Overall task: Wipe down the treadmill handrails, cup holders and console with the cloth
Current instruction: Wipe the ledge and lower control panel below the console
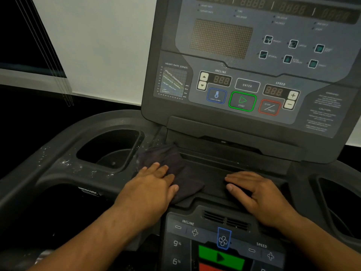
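A dark cloth (172, 165) lies crumpled on the flat tray below the treadmill console (244, 89), just right of the left cup holder (111, 149). My left hand (154, 184) presses flat on the near part of the cloth, fingers together and pointing toward the console. To its right, my right hand (257, 190) rests palm down on the bare tray, fingers spread a little, holding nothing. The right cup holder (340, 204) shows at the right edge. White specks and droplets dot the rim around the left cup holder.
A lower control panel (220, 245) with incline, speed, fan and green start buttons sits nearest me. The left handrail (25, 184) curves along the near left side. A white wall and window blind cords (48, 55) stand behind on the left.
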A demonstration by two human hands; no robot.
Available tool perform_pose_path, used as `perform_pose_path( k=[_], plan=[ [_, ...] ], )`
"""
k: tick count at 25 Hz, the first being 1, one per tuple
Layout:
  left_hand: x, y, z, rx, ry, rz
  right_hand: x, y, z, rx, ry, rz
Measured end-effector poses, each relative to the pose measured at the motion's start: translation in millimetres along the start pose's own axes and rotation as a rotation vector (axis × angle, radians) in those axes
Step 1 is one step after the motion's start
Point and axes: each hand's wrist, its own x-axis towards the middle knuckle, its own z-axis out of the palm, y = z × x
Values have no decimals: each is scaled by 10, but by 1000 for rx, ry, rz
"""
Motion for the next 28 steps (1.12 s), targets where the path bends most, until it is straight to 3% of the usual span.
perform_pose_path(
  k=[5,11,17,24,28],
  plan=[
    [239,9,-27,33,-123,-202,-5,-8,29,37,16,22],
    [663,-5,-65,-93,-126,-377,-19,-10,30,22,-5,74],
    [911,-299,-72,-184,-81,-278,-12,-4,37,13,-18,79],
    [254,-183,114,-241,-36,-380,7,-21,35,5,-16,59],
    [432,-275,125,-243,-21,-343,8,-55,4,13,-23,86]
  ],
)
